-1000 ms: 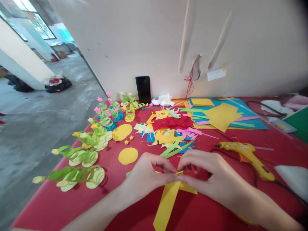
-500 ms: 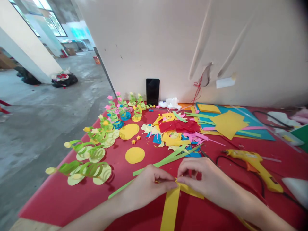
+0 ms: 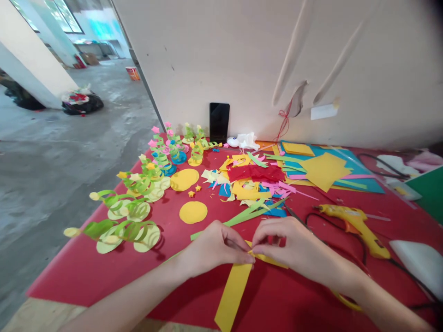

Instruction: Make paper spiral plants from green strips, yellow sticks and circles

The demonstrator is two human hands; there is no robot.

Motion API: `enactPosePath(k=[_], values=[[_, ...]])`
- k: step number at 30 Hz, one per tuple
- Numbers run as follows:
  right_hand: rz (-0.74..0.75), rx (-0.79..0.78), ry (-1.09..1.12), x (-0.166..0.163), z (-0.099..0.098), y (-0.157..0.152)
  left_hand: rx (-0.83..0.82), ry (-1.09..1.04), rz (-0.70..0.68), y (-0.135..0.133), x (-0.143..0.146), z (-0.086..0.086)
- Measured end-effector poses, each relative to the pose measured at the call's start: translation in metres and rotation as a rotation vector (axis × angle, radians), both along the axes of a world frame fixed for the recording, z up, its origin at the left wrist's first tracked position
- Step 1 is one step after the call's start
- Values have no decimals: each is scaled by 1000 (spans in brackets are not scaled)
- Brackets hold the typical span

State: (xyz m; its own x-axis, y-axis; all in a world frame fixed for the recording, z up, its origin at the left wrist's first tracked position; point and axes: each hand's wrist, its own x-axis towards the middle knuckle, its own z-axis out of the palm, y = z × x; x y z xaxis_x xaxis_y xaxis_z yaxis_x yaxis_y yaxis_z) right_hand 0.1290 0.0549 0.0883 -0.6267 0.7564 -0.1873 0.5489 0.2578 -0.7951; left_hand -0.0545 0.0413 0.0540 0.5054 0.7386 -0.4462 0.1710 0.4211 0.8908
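Observation:
Between my two hands is a yellow paper strip (image 3: 234, 293), folded over where the fingertips meet. My left hand (image 3: 218, 246) pinches the fold from the left. From the right, my right hand (image 3: 278, 239) pinches it too, thumb against forefinger. One long end hangs down toward the table's front edge; a shorter end runs out beneath my right hand. The exact shape of the fold is hidden by the fingers. Green paper strips (image 3: 247, 216) lie just beyond my hands, and yellow paper circles (image 3: 193, 212) are to the left of them.
Spiral paper plants (image 3: 138, 237) line the left side of the red table (image 3: 86, 281). Coloured paper scraps (image 3: 256, 177) are heaped mid-table. A yellow glue gun (image 3: 360, 228) with its cord lies at right. A black phone (image 3: 219, 122) leans against the wall; paper sheets (image 3: 325, 170) lie at back right.
The hanging end of the yellow strip has swung left and now slants. Both hands keep pinching the fold. The whole view has shifted slightly.

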Motion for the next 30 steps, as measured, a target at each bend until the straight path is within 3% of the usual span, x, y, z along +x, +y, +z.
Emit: enactPosePath(k=[13, 21, 30], values=[[64, 86, 109, 12, -4, 0, -66, -69, -46, -1, 1, 2], [-10, 32, 59, 20, -6, -3, -13, -20, -69, -4, 3, 5], [-30, -4, 106, 16, -6, -9, -149, -40, 5, -5, 5, -1]])
